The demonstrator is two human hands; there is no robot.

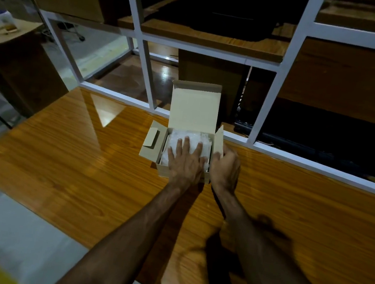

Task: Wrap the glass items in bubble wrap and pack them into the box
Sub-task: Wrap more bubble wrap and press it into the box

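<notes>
A small cardboard box (163, 170) stands open on the wooden table, its lid (194, 107) raised at the back and a side flap (152, 142) folded out to the left. White bubble wrap (175, 138) fills the inside; any glass in it is hidden. My left hand (185, 159) lies flat on the bubble wrap with its fingers spread. My right hand (225, 167) holds the box's right side flap (219, 138), fingers curled round its edge.
The wooden table (73, 168) runs wide to the left and right of the box. A white-framed glass partition (264, 111) stands right behind the box. A white sheet (19, 237) lies at the table's near left corner.
</notes>
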